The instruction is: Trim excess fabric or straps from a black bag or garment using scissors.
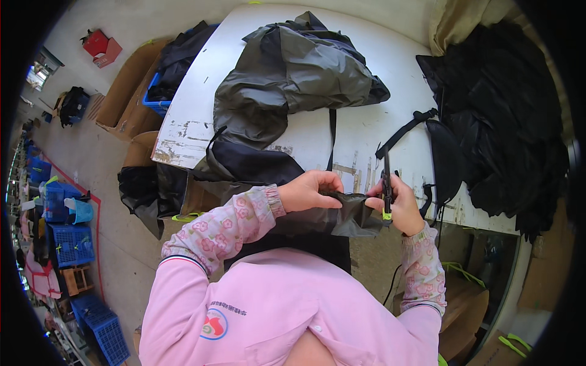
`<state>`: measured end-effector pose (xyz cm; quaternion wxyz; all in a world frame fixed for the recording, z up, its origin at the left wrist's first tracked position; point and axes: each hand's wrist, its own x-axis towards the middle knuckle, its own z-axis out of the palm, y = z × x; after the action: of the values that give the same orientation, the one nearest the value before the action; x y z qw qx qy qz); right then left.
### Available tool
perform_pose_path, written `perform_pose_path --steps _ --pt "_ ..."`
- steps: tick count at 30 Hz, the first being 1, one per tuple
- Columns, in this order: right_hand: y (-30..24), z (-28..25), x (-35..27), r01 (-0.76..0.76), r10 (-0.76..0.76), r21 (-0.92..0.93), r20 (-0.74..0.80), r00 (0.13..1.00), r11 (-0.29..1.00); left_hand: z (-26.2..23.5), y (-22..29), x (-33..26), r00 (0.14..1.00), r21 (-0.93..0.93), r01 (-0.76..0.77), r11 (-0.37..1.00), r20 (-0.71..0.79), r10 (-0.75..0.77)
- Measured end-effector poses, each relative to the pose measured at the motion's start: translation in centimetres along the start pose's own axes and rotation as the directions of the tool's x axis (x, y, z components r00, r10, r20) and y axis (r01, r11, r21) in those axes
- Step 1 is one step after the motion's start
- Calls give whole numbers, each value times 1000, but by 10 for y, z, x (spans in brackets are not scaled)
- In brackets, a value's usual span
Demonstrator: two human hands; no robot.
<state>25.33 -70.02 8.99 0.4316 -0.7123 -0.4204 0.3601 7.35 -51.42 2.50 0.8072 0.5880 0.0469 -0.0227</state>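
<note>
Cloth (354, 216) sits between our hands at the near edge of the bench (363, 134). Left hand (309, 192): fingers pinch its edge. Right hand (401, 208): fingers grip a black tool (386, 186) and seem to pinch the cloth too, likely sparing us a put-down. Two-point hold probably keeps the edge taut. Beyond, crumpled grey heap (299, 70), within reach; we can't tell if it's joined. Black pile (506, 116) at right, leaving us working room.
</note>
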Motion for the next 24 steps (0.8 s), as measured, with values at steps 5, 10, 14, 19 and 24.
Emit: perform_pose_path --steps 5,10,14,19,24 --pt "-38 -33 -9 139 -107 -670 89 990 730 2 -4 -1 1000 -15 -16 1000 -9 16" --pt "-46 -47 -9 335 -190 -805 276 942 490 4 -2 -2 1000 -21 6 1000 -8 -6" --pt "-47 -44 -8 357 -142 -815 330 933 456 5 0 -2 1000 28 11 1000 8 -12" --pt "-48 -38 -6 347 -111 -817 335 936 460 5 -3 -3 1000 72 25 997 10 -25" --pt "-46 -38 -6 355 -115 -814 342 933 460 5 -5 -4 999 102 33 994 5 -34"
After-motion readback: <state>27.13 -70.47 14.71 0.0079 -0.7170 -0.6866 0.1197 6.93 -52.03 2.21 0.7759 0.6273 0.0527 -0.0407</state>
